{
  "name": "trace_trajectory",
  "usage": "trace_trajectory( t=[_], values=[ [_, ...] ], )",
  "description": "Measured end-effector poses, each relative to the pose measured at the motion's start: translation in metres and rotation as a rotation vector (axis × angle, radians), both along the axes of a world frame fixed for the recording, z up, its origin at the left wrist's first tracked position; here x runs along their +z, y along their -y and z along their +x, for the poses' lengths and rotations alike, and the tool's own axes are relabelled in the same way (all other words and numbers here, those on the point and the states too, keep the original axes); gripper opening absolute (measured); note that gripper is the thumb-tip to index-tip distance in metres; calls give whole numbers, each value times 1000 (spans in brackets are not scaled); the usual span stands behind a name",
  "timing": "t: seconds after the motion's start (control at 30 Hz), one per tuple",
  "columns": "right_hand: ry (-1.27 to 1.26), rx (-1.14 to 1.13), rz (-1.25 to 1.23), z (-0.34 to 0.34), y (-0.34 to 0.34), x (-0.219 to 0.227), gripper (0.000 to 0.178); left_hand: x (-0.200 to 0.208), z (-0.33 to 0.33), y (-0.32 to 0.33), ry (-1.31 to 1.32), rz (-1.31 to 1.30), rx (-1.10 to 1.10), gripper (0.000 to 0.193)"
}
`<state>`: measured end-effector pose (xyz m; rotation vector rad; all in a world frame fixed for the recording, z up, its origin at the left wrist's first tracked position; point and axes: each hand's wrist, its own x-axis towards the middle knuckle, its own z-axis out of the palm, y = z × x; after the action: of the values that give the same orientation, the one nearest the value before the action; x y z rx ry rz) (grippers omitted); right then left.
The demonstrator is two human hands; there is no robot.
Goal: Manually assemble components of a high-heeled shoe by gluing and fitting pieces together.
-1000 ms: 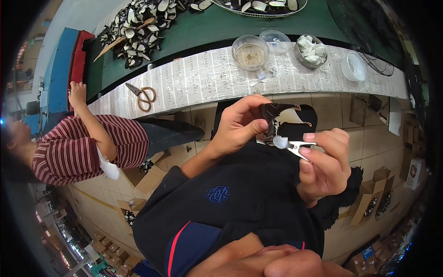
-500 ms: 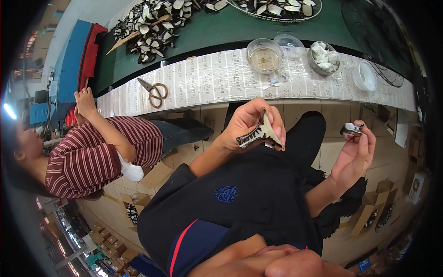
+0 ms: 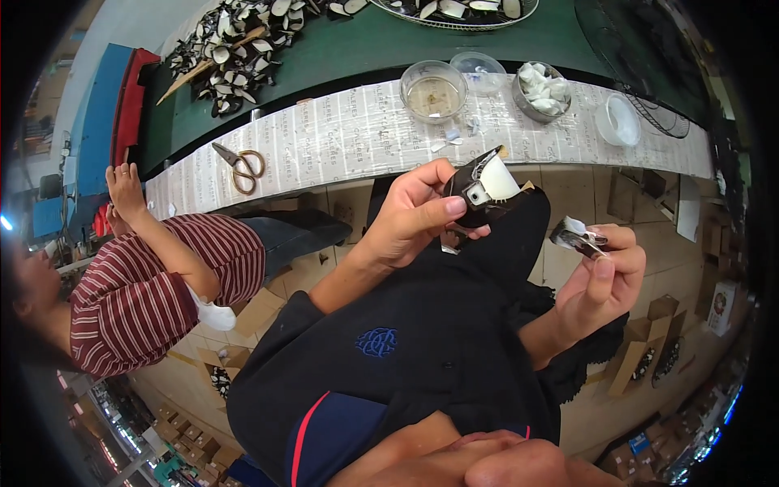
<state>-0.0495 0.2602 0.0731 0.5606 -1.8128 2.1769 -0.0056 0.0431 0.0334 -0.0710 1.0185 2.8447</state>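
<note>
My left hand (image 3: 410, 213) is closed on a glossy black shoe-upper piece (image 3: 480, 213), the thumb pressed on its surface. A cream panel and a small pale square with a dark dot show on that piece. To the right, my right hand (image 3: 607, 280) pinches a small dark, shiny clip-like holder (image 3: 586, 243) with a white wad (image 3: 574, 226) at its tip; its exact kind I cannot make out. The wad and the shoe-upper piece are apart, both held up over my lap, in front of the bench.
On the paper-covered bench edge (image 3: 324, 146) lie scissors (image 3: 246, 174), a clear dish of liquid (image 3: 432, 96), a bowl of white wads (image 3: 542, 93) and a white tub (image 3: 618, 122). Behind, the green belt (image 3: 324, 61) carries heaped black-and-cream pieces (image 3: 227, 57) and a wire basket (image 3: 454, 23). A co-worker (image 3: 162, 292) sits left.
My left hand has turned the shoe-upper piece so its cream panel faces up. My right hand has brought the holder with the white wad closer to it. The view has shifted slightly.
</note>
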Motion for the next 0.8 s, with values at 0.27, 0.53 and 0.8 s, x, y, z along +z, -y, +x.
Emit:
trace_trajectory(
  t=[0.27,0.53,0.8],
  values=[
    [-297,-282,311,1,22,11,18,6,0,-3,76,-21,-41,17],
    [-436,-300,444,2,26,12,15,1,4,-5,13,-20,-28,18],
    [-491,-190,526,2,31,14,18,1,5,-6,15,-11,-29,18]
  ],
)
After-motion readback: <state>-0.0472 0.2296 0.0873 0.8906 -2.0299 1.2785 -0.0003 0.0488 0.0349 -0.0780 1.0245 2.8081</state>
